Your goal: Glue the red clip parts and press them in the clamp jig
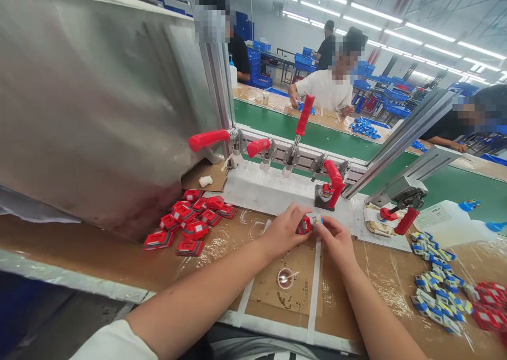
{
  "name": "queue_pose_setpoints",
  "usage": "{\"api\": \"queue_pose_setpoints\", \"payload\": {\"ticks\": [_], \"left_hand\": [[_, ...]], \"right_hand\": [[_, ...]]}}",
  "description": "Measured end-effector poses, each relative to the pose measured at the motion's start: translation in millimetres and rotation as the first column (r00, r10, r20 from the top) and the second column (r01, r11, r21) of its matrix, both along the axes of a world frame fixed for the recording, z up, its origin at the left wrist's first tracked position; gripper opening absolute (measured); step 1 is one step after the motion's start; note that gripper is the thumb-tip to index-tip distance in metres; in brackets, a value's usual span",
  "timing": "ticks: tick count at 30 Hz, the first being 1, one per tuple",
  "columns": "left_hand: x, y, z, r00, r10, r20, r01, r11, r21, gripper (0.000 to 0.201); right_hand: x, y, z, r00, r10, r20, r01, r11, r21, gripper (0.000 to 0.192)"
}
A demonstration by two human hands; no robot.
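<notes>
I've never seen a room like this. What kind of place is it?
Probably a factory assembly line. A workbench holds red-handled clamps and piles of small red parts. Both hands hold one red piece, and other people work beside a green conveyor belt.

Five red-handled toggle clamps [304,114] along counter's [99,249] far edge; roughly dozen red parts [190,222] piled toward left edge; three co-workers [328,88] beyond.

My left hand [283,229] and right hand [336,239] meet on a small part [306,224] between them. A pile of parts [189,221] lies to the left. The clamps [277,151] stand behind. A little cup [285,278] sits in front.
</notes>
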State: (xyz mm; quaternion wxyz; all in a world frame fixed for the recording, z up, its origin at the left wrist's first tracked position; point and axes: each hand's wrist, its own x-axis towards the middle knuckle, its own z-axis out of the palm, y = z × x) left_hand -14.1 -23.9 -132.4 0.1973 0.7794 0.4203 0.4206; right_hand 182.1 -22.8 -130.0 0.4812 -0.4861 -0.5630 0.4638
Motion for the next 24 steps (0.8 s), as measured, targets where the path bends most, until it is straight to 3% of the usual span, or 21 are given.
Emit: {"api": "queue_pose_setpoints", "payload": {"ticks": [8,15,20,24], "left_hand": [[2,2,-7.6,0.984,-0.02,-0.18,0.03,0.998,0.052,0.056],[1,0,3.2,0.929,0.002,-0.37,0.027,0.997,0.074,0.057],[2,-3,10.8,0.943,-0.033,-0.331,0.064,0.995,0.083,0.034],[0,-2,13.7,0.955,-0.077,-0.286,0.107,0.99,0.088,0.044]], "right_hand": [[-4,-8,8.9,0.944,0.002,0.329,-0.086,0.967,0.24,0.028],[3,-8,11.7,0.833,0.085,0.547,-0.221,0.957,0.188,0.041],[4,-7,12.0,0.845,0.127,0.52,-0.239,0.959,0.154,0.038],[-1,-5,8.1,0.928,0.145,0.342,-0.178,0.982,0.067,0.04]]}}
